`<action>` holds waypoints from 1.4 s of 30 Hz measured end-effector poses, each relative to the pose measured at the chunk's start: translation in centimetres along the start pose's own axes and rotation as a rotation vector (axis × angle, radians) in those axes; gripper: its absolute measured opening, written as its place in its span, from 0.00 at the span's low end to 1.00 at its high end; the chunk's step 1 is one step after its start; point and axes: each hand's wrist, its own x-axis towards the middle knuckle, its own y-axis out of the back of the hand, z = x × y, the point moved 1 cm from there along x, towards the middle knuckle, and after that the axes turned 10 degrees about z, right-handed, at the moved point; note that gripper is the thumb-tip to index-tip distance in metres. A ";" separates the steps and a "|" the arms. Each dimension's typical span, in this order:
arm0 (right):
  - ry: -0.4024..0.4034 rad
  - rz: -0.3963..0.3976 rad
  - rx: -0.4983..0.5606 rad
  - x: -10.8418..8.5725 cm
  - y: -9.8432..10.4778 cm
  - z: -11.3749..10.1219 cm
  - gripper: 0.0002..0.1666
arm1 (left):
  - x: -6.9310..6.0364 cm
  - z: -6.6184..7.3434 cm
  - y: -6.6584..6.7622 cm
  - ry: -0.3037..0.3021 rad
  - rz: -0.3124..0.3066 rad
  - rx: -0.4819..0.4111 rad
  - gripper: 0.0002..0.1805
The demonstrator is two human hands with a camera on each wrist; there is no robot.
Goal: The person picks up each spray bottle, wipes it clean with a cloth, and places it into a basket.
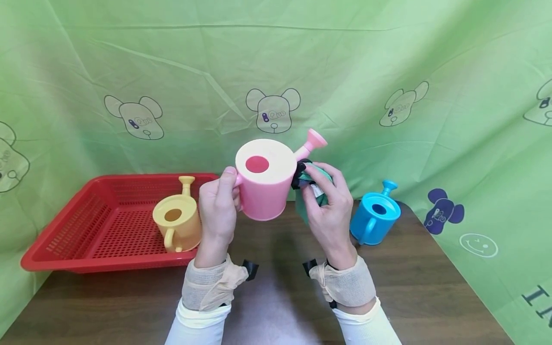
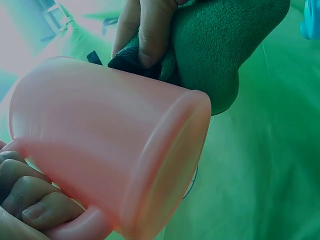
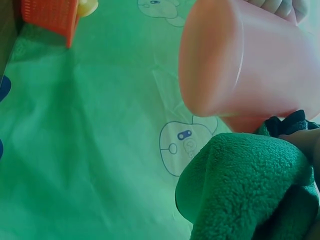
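My left hand (image 1: 219, 208) grips the handle of a pink watering can (image 1: 265, 199), which is held up above the table with its cream top tilted toward me. In the left wrist view the fingers curl round the pink handle (image 2: 90, 225). On the spout side, my right hand (image 1: 329, 206) pinches a bunched green fluffy cloth (image 3: 245, 175) with a dark edge. In the left wrist view the cloth (image 2: 215, 50) lies against the side of the can (image 2: 100, 120). Part of the right hand's fingers is hidden behind the cloth.
A red plastic basket (image 1: 99, 261) stands on the left of the brown table (image 1: 276, 297), with a yellow watering can (image 1: 183, 230) inside it. At the right stands a blue watering can (image 1: 375, 220). A green printed curtain (image 1: 207, 86) hangs behind the table.
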 end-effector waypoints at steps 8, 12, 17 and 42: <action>-0.013 0.042 -0.029 0.2 0.3 0.1 0.21 | -0.2 0.0 -0.3 -0.002 -0.018 0.020 0.31; -0.012 0.078 -0.031 0.3 0.4 0.3 0.20 | -0.3 0.0 -0.4 0.002 -0.025 0.025 0.31; 0.002 0.111 -0.036 0.4 0.5 0.5 0.20 | -0.3 0.0 -0.4 0.001 -0.037 0.012 0.31; 0.046 0.292 -0.009 0.8 0.8 0.4 0.18 | -0.8 0.5 -0.4 -0.023 -0.061 -0.016 0.31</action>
